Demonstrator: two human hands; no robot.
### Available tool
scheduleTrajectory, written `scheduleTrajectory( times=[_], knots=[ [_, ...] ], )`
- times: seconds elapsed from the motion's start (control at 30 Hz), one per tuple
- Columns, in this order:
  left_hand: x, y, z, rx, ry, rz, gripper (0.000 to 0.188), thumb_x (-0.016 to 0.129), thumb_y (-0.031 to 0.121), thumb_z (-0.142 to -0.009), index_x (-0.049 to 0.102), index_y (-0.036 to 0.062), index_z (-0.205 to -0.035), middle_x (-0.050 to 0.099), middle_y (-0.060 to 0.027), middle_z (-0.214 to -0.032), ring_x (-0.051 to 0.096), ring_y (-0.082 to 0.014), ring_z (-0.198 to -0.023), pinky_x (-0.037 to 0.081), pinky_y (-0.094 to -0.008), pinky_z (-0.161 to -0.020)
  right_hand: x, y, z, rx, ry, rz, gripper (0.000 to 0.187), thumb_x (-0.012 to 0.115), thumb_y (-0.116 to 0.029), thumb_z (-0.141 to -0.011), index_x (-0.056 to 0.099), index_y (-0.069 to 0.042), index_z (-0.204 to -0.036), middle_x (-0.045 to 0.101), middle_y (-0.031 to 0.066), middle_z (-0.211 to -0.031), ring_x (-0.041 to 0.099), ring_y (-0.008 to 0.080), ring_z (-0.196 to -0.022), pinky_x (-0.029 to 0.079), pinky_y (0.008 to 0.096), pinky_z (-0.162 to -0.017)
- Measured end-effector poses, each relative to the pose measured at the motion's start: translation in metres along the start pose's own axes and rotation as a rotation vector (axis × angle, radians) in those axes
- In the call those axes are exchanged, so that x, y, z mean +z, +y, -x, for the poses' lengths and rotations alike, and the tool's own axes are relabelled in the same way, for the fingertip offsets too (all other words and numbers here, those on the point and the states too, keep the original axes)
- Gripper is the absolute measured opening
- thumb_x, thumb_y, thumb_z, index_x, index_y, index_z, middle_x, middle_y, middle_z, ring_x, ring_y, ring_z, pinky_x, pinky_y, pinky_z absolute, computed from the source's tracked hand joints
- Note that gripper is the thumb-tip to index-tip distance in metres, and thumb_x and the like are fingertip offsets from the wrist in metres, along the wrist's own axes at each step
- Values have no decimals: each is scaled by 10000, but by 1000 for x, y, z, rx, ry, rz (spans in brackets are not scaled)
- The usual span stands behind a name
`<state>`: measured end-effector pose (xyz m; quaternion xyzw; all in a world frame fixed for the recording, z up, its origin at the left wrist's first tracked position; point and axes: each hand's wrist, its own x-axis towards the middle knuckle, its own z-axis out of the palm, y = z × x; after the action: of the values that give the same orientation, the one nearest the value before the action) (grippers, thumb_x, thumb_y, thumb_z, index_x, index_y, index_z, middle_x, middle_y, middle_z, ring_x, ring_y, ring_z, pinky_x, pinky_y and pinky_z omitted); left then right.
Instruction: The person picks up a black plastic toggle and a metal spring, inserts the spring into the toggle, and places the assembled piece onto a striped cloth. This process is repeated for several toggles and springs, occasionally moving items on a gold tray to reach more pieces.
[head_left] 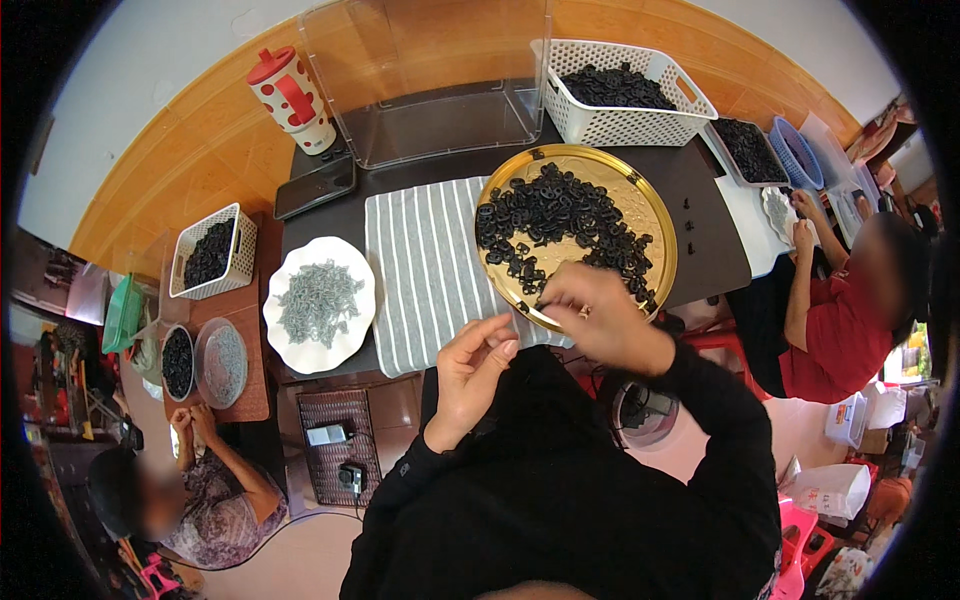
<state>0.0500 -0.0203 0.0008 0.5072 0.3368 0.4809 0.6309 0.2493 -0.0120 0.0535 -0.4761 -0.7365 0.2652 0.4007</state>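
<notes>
My right hand (608,318) is over the near edge of a round gold tray (655,215), thumb and forefinger pinched together. A small black plastic piece (540,304) shows at its fingertips. Left of it, my left hand (472,378) is held above my lap by the striped cloth, fingers curled in toward the thumb; anything between them is too small to make out. Many loose black plastic pieces (550,205) are heaped across the tray. A white scalloped plate (290,345) at the left bears a pile of small clear-grey pieces (320,300).
A grey-white striped cloth (415,270) covers mid-table. Behind are a clear box (430,120), a white basket (630,125) of black pieces, a spotted tumbler (292,105) and a dark phone (315,190). Co-workers sit left (220,500) and right (840,330) with their own containers.
</notes>
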Motion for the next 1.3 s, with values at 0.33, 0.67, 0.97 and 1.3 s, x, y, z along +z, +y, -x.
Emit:
scheduleTrajectory(
  times=[0.33, 0.67, 0.97, 1.3],
  knots=[
    [-10, -13, -1, -18, -82, 85, 143, 606, -23, -900, 663, -31, -1030, 620, -61, -890, 601, -106, -749, 472, -206, -614, 18, 9, 19, -37, 31, 34, 116, 678, 27, -753, 608, -3, -840, 612, 109, -795, 611, 254, -703, 470, 325, -606],
    [-30, -8, -16, 181, 69, -282, 164, 611, -41, -868, 666, -29, -1022, 572, -55, -800, 534, -111, -647, 419, -227, -573, -14, 47, -19, -176, -227, 600, 120, 562, 9, -699, 555, -17, -816, 558, 137, -765, 519, 333, -740, 444, 386, -718],
    [-27, -3, -36, 521, 157, -1148, 206, 633, -54, -749, 674, -39, -950, 578, -146, -878, 522, -309, -816, 440, -378, -706, -6, 48, -23, -296, -303, 830, 100, 572, -62, -697, 548, -28, -787, 560, 127, -779, 561, 307, -787, 469, 366, -736],
    [13, 18, -46, 414, -403, -1299, 249, 676, 81, -772, 637, -34, -988, 505, -145, -1016, 438, -321, -1028, 332, -398, -828, -21, 44, -13, -101, -35, 443, 75, 570, -12, -729, 560, 9, -801, 551, 150, -762, 568, 348, -753, 463, 433, -684]
  ],
)
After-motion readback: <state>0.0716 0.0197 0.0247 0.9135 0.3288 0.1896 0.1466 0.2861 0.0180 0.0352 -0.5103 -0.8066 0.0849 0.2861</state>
